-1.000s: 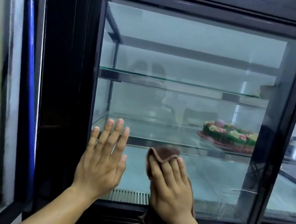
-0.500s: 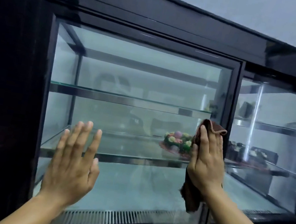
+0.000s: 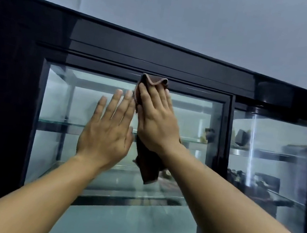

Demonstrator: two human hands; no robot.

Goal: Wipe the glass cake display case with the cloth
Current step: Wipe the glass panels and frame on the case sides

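The cake display case has a black frame (image 3: 158,56) and a glass front pane (image 3: 192,122) with glass shelves behind it. My right hand (image 3: 156,120) presses a brown cloth (image 3: 148,168) flat against the pane's top edge, near the upper frame. One end of the cloth shows above my fingertips and the other end hangs below my wrist. My left hand (image 3: 107,135) lies flat on the glass just left of the right hand, fingers apart, holding nothing. The two hands almost touch.
A second glass pane (image 3: 275,155) sits to the right behind a black upright, with dark items on its shelves. A wide black panel (image 3: 5,93) borders the case on the left. Grey wall (image 3: 205,13) rises above the case.
My right hand has carried the cloth from the pane's right side up and left to its top edge. The left hand rose from the lower left. The view tilted upward.
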